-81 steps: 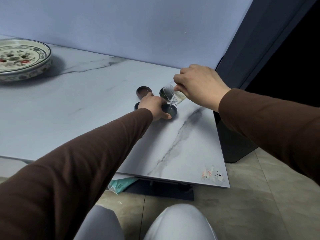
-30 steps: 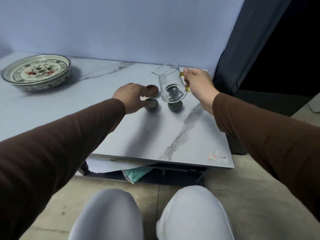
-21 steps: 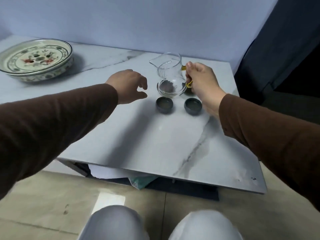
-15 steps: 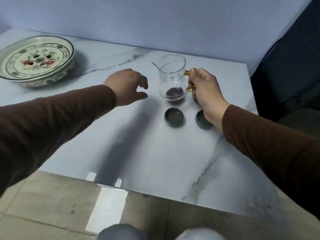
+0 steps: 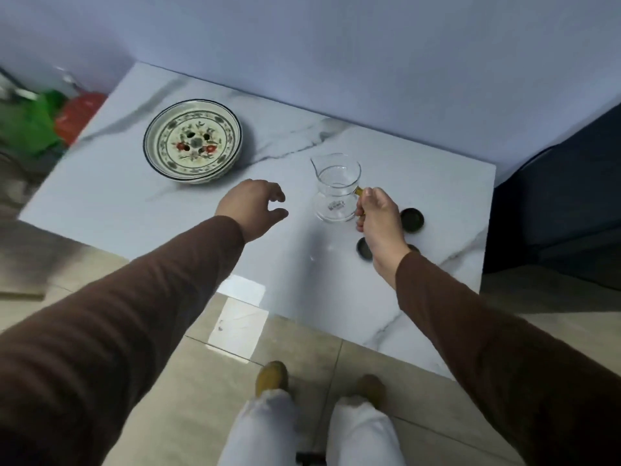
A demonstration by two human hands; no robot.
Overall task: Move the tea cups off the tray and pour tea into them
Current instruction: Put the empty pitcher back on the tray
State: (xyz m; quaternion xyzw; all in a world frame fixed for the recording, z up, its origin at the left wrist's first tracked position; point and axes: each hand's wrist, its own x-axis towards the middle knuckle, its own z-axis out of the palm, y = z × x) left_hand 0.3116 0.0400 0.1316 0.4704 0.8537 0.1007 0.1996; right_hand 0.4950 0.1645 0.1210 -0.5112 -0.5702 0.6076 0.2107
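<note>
While the right hand (image 5: 376,216) pinches the glass pitcher (image 5: 336,193) handle, its wrist could knock the 3 cups (image 5: 412,220); left hand (image 5: 252,206) hovers loosely spread

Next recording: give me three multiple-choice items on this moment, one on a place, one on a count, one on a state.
1. Where is the patterned tray?
A. far left of the marble table
B. on the floor
C. under the pitcher

2. How many dark tea cups show, at least in part?
A. one
B. three
C. five

3. The glass pitcher is:
A. tipped, pouring
B. upright, almost empty
C. lying sideways

Key: A, the tray sits far from the cups; B, cups flank the right hand; B, the hand holds its handle and it looks clear.
</note>
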